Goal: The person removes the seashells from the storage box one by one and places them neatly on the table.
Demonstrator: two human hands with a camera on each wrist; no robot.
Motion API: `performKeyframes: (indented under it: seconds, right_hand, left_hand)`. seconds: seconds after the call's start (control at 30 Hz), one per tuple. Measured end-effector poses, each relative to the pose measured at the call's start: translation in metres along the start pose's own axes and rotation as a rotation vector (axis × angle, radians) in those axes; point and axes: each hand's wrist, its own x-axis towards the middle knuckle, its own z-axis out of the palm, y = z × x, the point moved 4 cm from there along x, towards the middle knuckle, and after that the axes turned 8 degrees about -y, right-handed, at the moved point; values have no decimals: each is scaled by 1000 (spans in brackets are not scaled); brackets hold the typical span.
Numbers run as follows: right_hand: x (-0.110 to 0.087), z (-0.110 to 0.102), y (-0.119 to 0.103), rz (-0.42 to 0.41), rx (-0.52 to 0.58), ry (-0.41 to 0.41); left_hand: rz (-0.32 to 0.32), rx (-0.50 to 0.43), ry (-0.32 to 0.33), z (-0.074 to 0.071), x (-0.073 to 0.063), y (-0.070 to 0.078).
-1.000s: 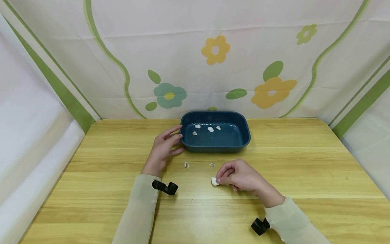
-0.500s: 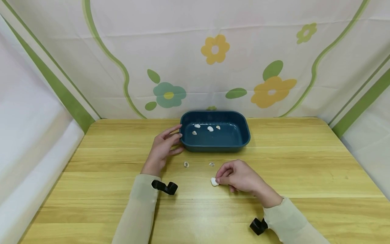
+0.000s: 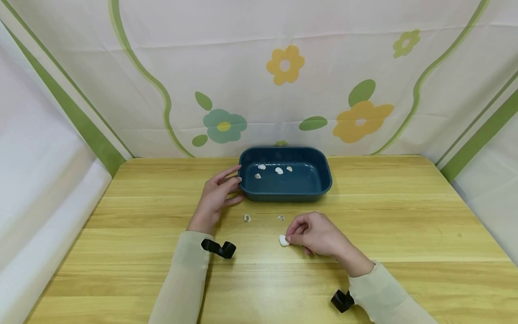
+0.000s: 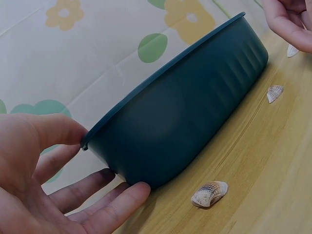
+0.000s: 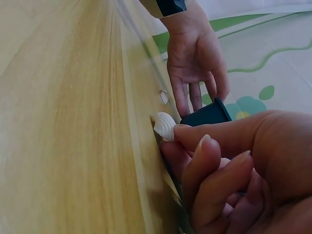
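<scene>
A white ribbed seashell point(image 3: 284, 240) is pinched between the thumb and index finger of my right hand point(image 3: 317, 234), close over the table. In the right wrist view, the other fingers curl behind the pinch. My left hand point(image 3: 218, 193) rests at the left end of a dark blue-green plastic basin point(image 3: 287, 198). Its thumb is at the rim and its spread fingers touch the side wall, as the left wrist view shows. Inside the basin lie several small shells, among them a white shell point(image 3: 279, 171). A brown-striped shell point(image 4: 209, 193) and a smaller shell fragment point(image 4: 275, 93) lie in front of it.
The wooden table point(image 3: 133, 270) runs back to a pale curtain point(image 3: 226, 58) printed with flowers, right behind the basin. Curtains also close off both sides. A black camera mount point(image 3: 220, 248) sits on the left sleeve, with another black mount point(image 3: 342, 300) on the right.
My right hand and forearm have drifted very slightly left, the shell still pinched and turned a little. The left hand stays against the basin.
</scene>
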Motion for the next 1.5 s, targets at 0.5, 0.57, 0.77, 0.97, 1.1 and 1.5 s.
performKeyframes:
  seconds: [0.5,0.57,0.77,0.97,1.1,1.5]
  right_hand:
    - [-1,0,-1,4,-22,10]
    - [0,0,0,1,-23,10]
    - [0,0,0,-5,-19,7]
    - [0,-2,0,1,-22,15]
    - [-1,-5,0,7,-22,23]
    - [-7,-26,0,-14,82,11]
  left_hand:
    - [-5,-5,6,1,0,1]
    - [-7,-6,6,1,0,1]
    - [-11,-6,7,1,0,1]
    - [-2,-7,5,0,0,0]
    - [3,-2,2,0,0,0]
    - [-1,0,8,0,0,0]
